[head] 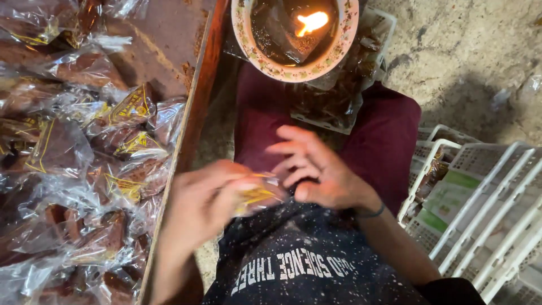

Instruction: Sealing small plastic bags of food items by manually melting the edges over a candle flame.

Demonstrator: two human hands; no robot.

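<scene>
Nearest to the camera is the person's dark speckled shirt (305, 254) with white print across it, filling the lower middle of the view. Just above it, over the lap, the two hands meet. The left hand (206, 200) is blurred; its fingers are closed on a small clear packet (257, 195) with yellow print, so this hand is clamped on the packet. The right hand (316, 169) is just beside it, with the fingers spread and loosely curled; the lower fingers are at the packet's edge, but I cannot tell if they grip it or only touch it. A thin dark band (372, 213) goes around the right wrist. Under the hands are the person's dark red trousers (384, 135).

On the left side stands a wooden bench (186, 135) with a raised reddish edge. It carries a big pile of packets (73, 158) in clear wrap, each with a brown piece inside and yellow print on the wrap.

Beyond the knees, at the top of the view, there is a round bowl (265, 63) with a flowered rim; inside it is dark liquid and a small burning flame (311, 22). Under and behind the bowl lies a white basket (381, 25) with more wrapped brown pieces. On the right, white plastic crates (485, 214) stand on the grey concrete floor (468, 62).
</scene>
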